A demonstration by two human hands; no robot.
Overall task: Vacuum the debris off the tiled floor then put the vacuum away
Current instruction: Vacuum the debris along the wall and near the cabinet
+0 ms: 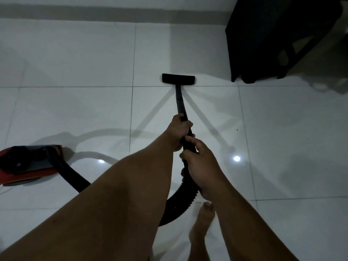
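A black vacuum wand (180, 99) runs forward from my hands to a flat black floor nozzle (178, 79) resting on the white tiled floor (75, 59). My left hand (178, 131) grips the wand higher up. My right hand (201, 163) grips its rear end where the ribbed black hose (180, 200) begins. The hose curves back left to the red and black vacuum body (28, 162) on the floor at the left. A small dark speck of debris (237, 129) lies on a tile to the right of the wand.
A dark piece of furniture (273, 38) stands at the back right, close to the nozzle. A wall base (94, 13) runs along the far side. My bare foot (202, 228) is on the tiles below my right hand. Ceiling lights glare off the glossy floor.
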